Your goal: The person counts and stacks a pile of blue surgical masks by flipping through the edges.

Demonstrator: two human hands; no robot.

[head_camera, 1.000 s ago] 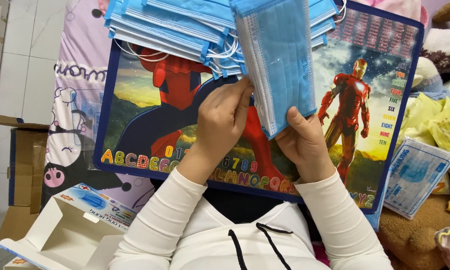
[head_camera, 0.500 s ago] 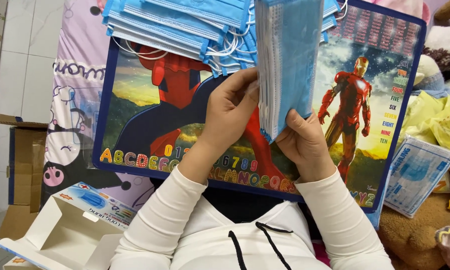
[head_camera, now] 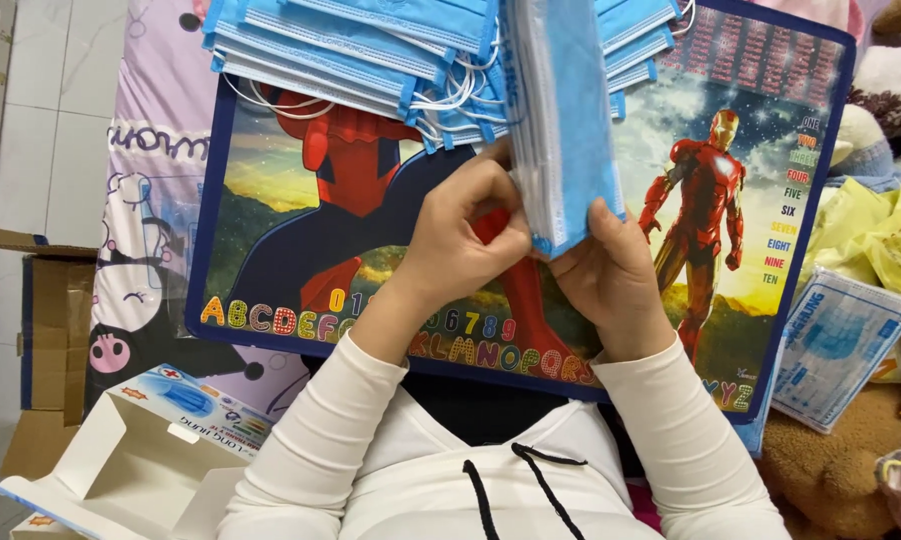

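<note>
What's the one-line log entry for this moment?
left hand: gripping mask stack edge | right hand: holding mask stack upright | under hands: picture board | loose masks at board's far edge

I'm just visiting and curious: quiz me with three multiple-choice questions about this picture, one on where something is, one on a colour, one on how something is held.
1. Where does the open white carton lie?
A. lower left of the picture
B. on top of the board
C. upper right corner

2. What colour are the face masks spread on the picture board?
A. pink
B. blue
C. black

3. How is the held stack of masks kept?
A. lying flat on the board
B. on edge, gripped by both hands
C. sealed in a bag

Answers:
1 A: it sits by the person's left sleeve.
2 B: blue with white ear loops.
3 B: the left hand and right hand pinch its lower end.
</note>
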